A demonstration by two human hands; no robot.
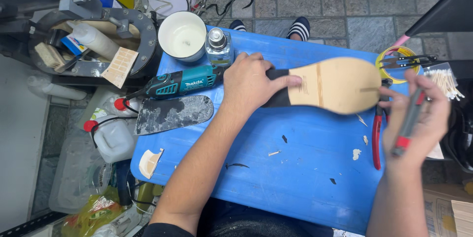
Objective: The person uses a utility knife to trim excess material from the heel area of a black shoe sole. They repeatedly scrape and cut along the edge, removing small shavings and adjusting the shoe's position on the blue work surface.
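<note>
Sole (pixel 335 85) lies flat-side up, long axis roughly left-right across the blue bench (pixel 276 178): dark heel end under the left hand (pixel 251 85), broad tan toe end pointing at the right hand (pixel 416 118). It sits between the two hands, held just above the bench surface, it seems.

Left hand: palm down, forearm coming in diagonally from below, fingers spread and clamped over the heel end, fingertips reaching onto the tan face.

Right hand: blurred, fingers curled shut around a grey tool with red ends (pixel 409 121), tool angled steeply, upper end near the toe of the sole. Contact with the sole: cannot tell.

Red-handled pliers (pixel 377 138) lie just left of the right hand. Teal power tool (pixel 182 83) and a dark insole (pixel 172 114) sit left of the left hand.
</note>
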